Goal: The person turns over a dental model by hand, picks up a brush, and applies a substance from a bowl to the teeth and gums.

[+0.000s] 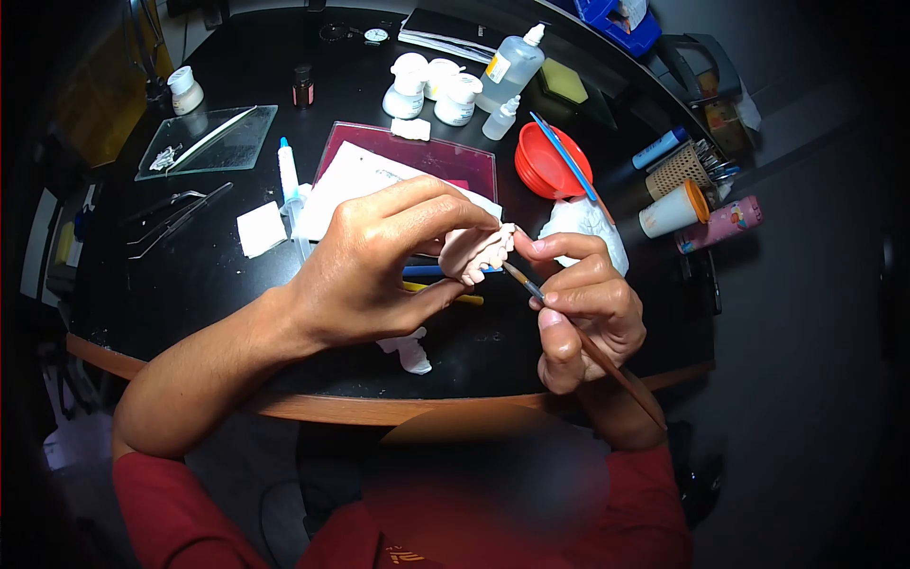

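My left hand (365, 251) grips a pale plaster dental model (466, 254) between thumb and fingers, with its row of teeth facing right. In my right hand (597, 308) is a thin brush (611, 368) with a brown wooden handle, held like a pen. The brush's pointed tip is right at the teeth, and my right index finger reaches up beside the model. Both hands are raised over the near part of the black table (493, 365). A crumpled white tissue (411, 352) lies below my left hand, and a yellow-handled item (464, 298) shows partly behind it.
White jars (405, 95) and a clear bottle (513, 71) stand at the back. A red bowl (540, 169) with a blue stick across it is to the right, beside wadded tissue (607, 242). Leftward are a glass slab (210, 142), tweezers (180, 223) and a syringe (287, 171).
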Available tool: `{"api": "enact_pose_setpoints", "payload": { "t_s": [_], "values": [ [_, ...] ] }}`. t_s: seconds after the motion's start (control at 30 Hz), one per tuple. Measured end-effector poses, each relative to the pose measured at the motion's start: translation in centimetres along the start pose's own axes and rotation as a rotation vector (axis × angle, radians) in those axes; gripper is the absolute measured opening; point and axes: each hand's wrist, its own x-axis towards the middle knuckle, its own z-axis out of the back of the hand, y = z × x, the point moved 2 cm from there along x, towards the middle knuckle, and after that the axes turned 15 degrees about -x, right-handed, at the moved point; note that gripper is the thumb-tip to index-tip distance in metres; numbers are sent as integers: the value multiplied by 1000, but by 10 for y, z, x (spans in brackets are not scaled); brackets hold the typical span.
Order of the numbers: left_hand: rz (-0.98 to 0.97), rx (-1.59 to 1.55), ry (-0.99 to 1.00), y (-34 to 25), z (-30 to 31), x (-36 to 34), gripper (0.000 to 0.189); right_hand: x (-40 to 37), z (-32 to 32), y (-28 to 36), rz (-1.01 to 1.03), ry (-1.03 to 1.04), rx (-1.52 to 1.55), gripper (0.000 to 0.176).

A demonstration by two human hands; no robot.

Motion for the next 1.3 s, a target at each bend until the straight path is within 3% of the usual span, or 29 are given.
{"api": "enact_pose_setpoints", "payload": {
  "t_s": [1.3],
  "values": [
    [17,-50,12,-3,0,2,52,3,0,4,33,8,-55,14]
  ]
}}
